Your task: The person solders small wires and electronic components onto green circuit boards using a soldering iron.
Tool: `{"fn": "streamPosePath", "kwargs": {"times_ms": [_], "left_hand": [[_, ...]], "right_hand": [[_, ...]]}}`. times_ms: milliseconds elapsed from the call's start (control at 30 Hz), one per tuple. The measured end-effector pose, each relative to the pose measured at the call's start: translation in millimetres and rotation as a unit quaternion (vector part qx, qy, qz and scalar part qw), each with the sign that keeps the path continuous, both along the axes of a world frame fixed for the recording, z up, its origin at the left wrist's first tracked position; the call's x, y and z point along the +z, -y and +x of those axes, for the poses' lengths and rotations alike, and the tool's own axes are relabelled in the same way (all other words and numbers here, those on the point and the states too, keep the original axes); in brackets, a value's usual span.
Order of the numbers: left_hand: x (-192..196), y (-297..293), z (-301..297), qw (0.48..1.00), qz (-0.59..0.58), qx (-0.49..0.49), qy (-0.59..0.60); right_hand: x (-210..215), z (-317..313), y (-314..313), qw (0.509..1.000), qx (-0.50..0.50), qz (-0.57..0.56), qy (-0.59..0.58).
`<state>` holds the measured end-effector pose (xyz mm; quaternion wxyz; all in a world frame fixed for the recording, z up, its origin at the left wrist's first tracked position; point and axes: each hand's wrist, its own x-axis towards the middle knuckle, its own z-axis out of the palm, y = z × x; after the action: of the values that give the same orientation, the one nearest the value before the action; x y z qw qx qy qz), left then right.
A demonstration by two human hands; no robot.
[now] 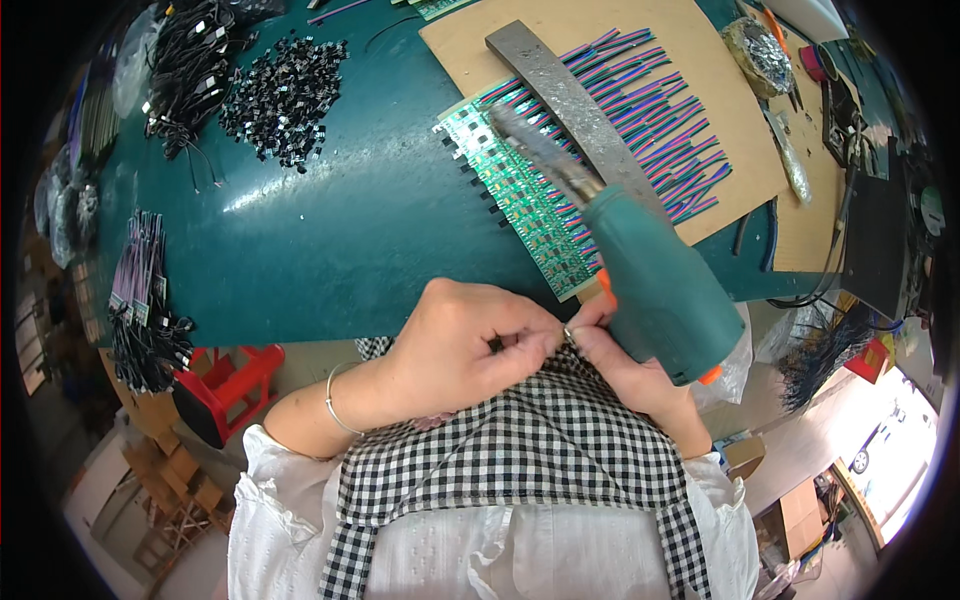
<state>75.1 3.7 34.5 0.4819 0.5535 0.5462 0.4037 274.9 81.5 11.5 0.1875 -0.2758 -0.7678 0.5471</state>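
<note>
My left hand (475, 340) is closed in a pinch in front of my apron, just off the table's near edge. Its fingertips meet those of my right hand (635, 375), also pinching. What lies between the fingers is too small to make out. A green heat gun (665, 285) with orange parts covers part of my right hand; whether the hidden fingers grip it I cannot see. Its metal nozzle reaches over a green circuit board panel (540, 225). Rows of multicoloured wires (675, 150) run from that panel, with a steel bar (570, 95) lying across them.
The wires and bar rest on a tan board (745, 185) on the green table (330, 255). At the far left are a pile of small black parts (285, 100) and bundled black cables (190, 75). More wired parts (145, 300) hang over the left edge, near a red stool (230, 385).
</note>
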Motion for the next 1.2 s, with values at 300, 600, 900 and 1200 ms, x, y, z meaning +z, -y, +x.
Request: {"fn": "streamPosePath", "kwargs": {"times_ms": [300,600,900,1200], "left_hand": [[-29.6,-19.8,-19.5,0.938,-0.222,0.168,0.209],[-25.2,-27.8,-28.6,0.920,-0.272,0.151,0.237],[-26.7,-29.1,-30.0,0.925,-0.269,0.137,0.230],[-29.1,-27.6,-31.3,0.930,-0.260,0.123,0.230]], "right_hand": [[5.5,41.5,-1.0,0.986,-0.130,-0.057,-0.084],[2.5,81.2,5.7,0.982,-0.108,-0.149,-0.053],[0.4,86.1,7.7,0.985,-0.106,-0.127,-0.042],[-5.3,86.8,8.3,0.980,-0.108,-0.147,-0.075]]}}
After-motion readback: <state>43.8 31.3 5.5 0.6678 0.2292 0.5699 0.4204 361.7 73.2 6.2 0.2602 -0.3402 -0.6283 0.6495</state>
